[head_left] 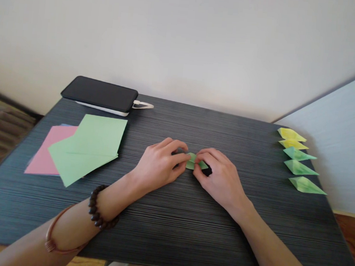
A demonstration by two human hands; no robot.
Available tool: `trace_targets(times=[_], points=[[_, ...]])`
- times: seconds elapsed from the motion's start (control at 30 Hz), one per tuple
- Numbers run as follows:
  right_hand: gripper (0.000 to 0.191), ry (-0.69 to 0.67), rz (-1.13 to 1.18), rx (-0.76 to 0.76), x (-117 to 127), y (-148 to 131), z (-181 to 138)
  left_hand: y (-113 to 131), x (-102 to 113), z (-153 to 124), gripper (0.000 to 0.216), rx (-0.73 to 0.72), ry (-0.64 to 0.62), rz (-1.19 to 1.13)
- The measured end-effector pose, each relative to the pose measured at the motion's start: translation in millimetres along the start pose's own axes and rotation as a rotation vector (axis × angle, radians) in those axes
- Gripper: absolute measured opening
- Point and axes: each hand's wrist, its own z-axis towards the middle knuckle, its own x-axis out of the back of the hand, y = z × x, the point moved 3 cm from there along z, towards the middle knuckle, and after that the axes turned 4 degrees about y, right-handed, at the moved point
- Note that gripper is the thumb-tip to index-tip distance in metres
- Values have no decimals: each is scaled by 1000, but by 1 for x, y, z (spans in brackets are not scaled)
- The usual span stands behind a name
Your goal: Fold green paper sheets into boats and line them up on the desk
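A small folded piece of green paper (191,164) lies at the middle of the dark table, between my two hands. My left hand (164,161) pinches its left end, with thumb and fingers closed on it. From the other side, my right hand (219,172) grips the right part between thumb and forefinger. The fingers cover much of the paper, so its full shape is hidden. A beaded bracelet (96,208) and a thin copper-coloured band (49,233) sit on my left wrist and forearm.
To the left are green paper sheets (99,138) over a pink sheet (46,154). Behind them a black phone (100,93) rests on a white block with a white cable (144,105). Several folded yellow and green paper pieces (300,167) line the table's right side. A wall stands behind.
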Motion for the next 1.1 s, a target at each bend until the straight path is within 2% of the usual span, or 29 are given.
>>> trace_targets(times=[0.17, 0.37, 0.57, 0.87, 1.1], points=[[7, -35, -43, -18, 2, -1, 0, 6, 2, -2, 18, -54, -3, 89], [11, -36, -99, -5, 0, -4, -1, 9, -3, 2, 16, 78, -79, 61], [11, -8, -111, -5, -3, -5, -1, 10, -7, 4, 12, 134, -67, 77], [10, -50, -29, -7, -2, 0, 1, 8, -7, 7, 9, 173, -109, 11], [8, -52, 122, -2, -2, 10, 2, -1, -6, 5, 12, 105, -136, -84]])
